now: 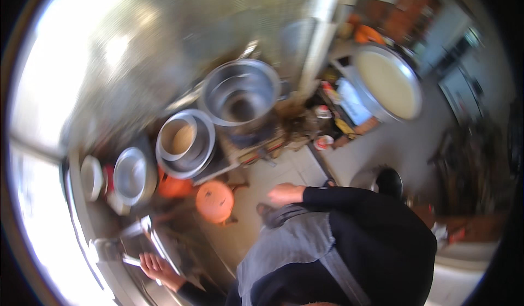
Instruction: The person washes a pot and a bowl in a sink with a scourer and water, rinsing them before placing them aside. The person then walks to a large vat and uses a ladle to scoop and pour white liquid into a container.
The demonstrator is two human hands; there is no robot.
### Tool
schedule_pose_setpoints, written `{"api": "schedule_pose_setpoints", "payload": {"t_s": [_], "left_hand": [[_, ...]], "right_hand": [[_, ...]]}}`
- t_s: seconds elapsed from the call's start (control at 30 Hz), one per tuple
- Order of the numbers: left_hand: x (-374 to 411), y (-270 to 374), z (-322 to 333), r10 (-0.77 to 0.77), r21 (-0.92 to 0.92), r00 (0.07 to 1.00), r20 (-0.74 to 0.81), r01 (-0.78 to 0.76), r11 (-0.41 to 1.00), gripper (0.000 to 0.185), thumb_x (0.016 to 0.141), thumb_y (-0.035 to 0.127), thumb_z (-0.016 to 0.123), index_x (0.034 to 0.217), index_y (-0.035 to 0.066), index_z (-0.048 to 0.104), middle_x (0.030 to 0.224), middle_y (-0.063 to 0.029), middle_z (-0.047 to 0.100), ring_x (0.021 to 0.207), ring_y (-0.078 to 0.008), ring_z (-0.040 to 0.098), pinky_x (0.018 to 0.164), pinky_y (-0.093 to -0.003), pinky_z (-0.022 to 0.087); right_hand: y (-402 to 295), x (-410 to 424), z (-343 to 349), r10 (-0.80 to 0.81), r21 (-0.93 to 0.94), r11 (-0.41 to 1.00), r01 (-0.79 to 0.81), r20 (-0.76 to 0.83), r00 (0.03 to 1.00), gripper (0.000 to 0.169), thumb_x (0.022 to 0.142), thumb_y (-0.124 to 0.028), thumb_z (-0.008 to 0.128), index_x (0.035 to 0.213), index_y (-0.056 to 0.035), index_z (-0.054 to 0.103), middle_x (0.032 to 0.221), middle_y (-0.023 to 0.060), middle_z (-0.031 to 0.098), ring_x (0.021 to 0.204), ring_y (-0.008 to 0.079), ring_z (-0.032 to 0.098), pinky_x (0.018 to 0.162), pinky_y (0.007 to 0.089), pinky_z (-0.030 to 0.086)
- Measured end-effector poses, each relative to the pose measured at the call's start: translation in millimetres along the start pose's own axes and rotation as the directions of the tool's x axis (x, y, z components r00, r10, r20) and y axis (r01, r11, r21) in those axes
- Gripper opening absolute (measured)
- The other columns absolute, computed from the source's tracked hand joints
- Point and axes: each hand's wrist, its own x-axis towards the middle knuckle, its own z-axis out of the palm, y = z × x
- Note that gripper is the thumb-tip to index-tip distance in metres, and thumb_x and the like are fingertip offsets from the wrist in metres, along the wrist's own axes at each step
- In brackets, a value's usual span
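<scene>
My left hand (157,268) is at the lower left, its fingers over a pale, narrow strip beside a metal-framed basin or counter. Blur hides whether the fingers grip that strip or only touch it. In front of my body, my right hand (285,193) is curled over the tiled floor (282,171), with nothing seen in it. An orange round stool (215,201) stands to its left. Up from the stool, a small metal pot (167,136) with tan contents sits inside a wide metal basin (200,163). A large, deep metal pot (262,89) rests on a stove (256,140).
To the right, a wide metal vessel (418,101) contains pale liquid (387,83). Cups and packets lie by a low ledge (364,127). Metal bowls (130,175) line the left side. A dark round container (389,182) stands near my right elbow. A metallic wall (196,28) rises behind the stove.
</scene>
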Motion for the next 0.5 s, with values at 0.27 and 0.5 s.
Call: {"api": "schedule_pose_setpoints", "payload": {"t_s": [0.27,0.5], "left_hand": [[-47.0,-247.1,204.6,-0.19,0.803,0.978,-0.09,0.184,0.567,0.007,0.087,0.006,0.052,0.08,0.005,0.051,0.056,0.0048,0.039,0.043,-0.0041,0.035,0.037,-0.0207,0.024],[-148.0,-465.2,322.0,-0.738,0.922,0.659,0.148,0.179,0.344,0.016,0.086,0.004,0.057,0.099,0.001,0.047,0.067,-0.0019,0.052,0.046,-0.007,0.048,0.037,-0.021,0.039]], "right_hand": [[24.0,-111.6,-53.9,0.04,0.366,0.907,0.208,-0.567,0.823,0.028,0.092,-0.029,0.056,0.091,-0.0026,0.065,0.079,0.0173,0.065,0.079,0.0369,0.064,0.07,0.0447,0.05],[67.4,-249.6,-106.5,0.218,0.471,0.755,0.457,-0.837,0.503,0.048,0.095,-0.041,0.057,0.116,0.0031,0.058,0.103,0.0177,0.061,0.086,0.0288,0.065,0.074,0.038,0.05]]}}
